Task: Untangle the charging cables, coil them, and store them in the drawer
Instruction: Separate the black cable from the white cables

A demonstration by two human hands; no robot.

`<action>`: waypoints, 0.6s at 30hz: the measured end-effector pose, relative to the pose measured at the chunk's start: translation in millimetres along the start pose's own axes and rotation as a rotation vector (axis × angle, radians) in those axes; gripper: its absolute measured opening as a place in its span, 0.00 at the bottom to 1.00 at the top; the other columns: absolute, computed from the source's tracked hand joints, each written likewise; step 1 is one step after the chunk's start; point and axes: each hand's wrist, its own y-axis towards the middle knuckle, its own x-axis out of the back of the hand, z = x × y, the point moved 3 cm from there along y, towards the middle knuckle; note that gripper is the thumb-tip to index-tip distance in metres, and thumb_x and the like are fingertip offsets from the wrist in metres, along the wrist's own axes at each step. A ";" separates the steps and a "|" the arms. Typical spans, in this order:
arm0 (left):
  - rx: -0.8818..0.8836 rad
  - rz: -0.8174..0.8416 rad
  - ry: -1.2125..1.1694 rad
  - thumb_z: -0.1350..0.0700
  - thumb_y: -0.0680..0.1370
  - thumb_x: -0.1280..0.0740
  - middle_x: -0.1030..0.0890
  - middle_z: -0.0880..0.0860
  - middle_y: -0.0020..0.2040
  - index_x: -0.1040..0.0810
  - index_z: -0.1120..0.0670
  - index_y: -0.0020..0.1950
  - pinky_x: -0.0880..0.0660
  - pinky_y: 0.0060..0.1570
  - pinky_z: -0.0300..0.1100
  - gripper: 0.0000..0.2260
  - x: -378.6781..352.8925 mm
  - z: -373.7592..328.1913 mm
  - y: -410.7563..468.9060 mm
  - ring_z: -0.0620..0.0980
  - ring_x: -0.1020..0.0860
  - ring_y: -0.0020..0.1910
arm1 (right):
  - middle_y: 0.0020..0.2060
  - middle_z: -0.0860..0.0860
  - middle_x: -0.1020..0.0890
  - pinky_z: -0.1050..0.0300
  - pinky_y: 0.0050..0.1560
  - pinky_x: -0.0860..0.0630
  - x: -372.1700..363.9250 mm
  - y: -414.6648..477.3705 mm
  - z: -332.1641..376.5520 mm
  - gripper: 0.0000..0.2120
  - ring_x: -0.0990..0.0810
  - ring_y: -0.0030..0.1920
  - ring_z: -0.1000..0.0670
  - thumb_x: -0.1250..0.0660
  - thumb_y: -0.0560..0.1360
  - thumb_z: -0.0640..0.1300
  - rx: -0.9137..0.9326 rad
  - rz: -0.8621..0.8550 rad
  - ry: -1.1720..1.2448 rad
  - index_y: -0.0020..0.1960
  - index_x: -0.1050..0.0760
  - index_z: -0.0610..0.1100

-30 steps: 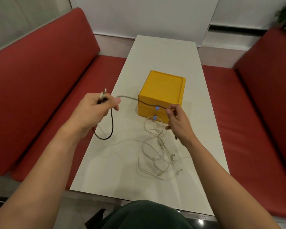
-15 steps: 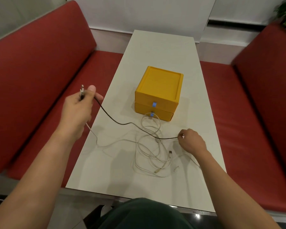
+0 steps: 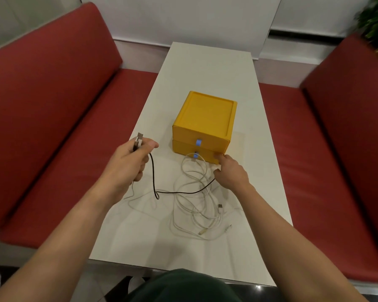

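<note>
The white table (image 3: 205, 68) holds everything. On it sits the yellow drawer box (image 3: 205, 118), and both its drawers are closed. Right in front of the box lies the pile of white cables (image 3: 194, 205), all looped over each other. One loop reaches right up to the bottom drawer's blue tab (image 3: 196, 155). I think that loop could snag if the drawer is pulled out now.

The black cable (image 3: 153, 177) sags between the two hands and crosses over the white pile. If it is tugged hard, it may drag the white loops along or pull a knot tighter. One white strand also lies near the table's left edge and could slide off.

The left hand (image 3: 127, 166) is curled tight around the plug ends (image 3: 139, 140), which stick up above its thumb. The right hand (image 3: 231, 173) is down by the bottom drawer, with a fingertip touching its front. The black cable runs in under its thumb, so it seems to grip that end, though the fingers hide it.
</note>
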 end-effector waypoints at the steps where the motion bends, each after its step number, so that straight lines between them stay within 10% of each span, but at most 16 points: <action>1: 0.013 0.010 -0.013 0.55 0.84 0.36 0.39 0.48 0.32 0.20 0.58 0.56 0.45 0.26 0.38 0.08 -1.6 0.2 0.1 0.46 0.43 0.29 | 0.65 0.48 0.24 0.45 0.53 0.22 1.4 2.6 -2.7 0.25 0.21 0.60 0.39 0.39 0.78 0.44 -0.007 0.000 -0.008 0.75 0.32 0.51; 13: 0.155 0.013 -0.194 0.53 0.85 0.39 0.37 0.49 0.30 0.22 0.56 0.49 0.47 0.23 0.36 0.10 -6.9 10.6 9.3 0.44 0.43 0.26 | 0.70 0.49 0.24 0.45 0.57 0.23 12.1 12.3 -33.8 0.28 0.21 0.63 0.40 0.36 0.78 0.46 -0.074 -0.033 0.045 0.78 0.34 0.51; 18: 0.139 -0.052 -0.306 0.49 0.86 0.39 0.35 0.49 0.30 0.25 0.55 0.46 0.44 0.21 0.35 0.13 11.5 11.8 20.4 0.43 0.40 0.26 | 0.43 0.51 0.17 0.52 0.44 0.24 47.4 -2.0 -57.2 0.15 0.20 0.46 0.46 0.33 0.78 0.63 -0.098 -0.085 0.070 0.45 0.19 0.53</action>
